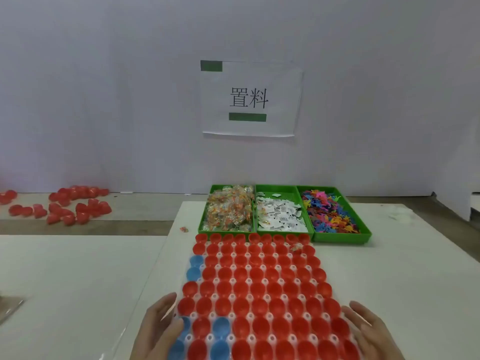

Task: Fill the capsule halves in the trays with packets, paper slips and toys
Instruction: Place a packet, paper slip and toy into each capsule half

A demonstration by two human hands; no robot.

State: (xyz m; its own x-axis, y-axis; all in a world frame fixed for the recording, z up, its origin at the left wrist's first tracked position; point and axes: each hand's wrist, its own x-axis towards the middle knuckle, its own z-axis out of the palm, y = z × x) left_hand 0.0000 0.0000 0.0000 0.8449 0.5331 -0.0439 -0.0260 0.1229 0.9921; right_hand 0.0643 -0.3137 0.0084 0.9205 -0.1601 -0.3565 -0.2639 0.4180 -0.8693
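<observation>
A clear tray (pixel 262 298) of red and a few blue capsule halves lies lengthwise on the white table before me. My left hand (pixel 158 326) grips its near left edge and my right hand (pixel 368 331) rests against its near right edge. One half near the far right (pixel 296 247) holds a packet; the others look hollow. Behind the tray stand three green bins: packets (pixel 230 211), paper slips (pixel 280 216) and coloured toys (pixel 331 213).
Loose red capsule halves (pixel 72 206) lie scattered on the lower brown surface at the far left. A small packet (pixel 184 229) lies on the table beside the packet bin. A paper sign (pixel 249 98) hangs on the white wall behind.
</observation>
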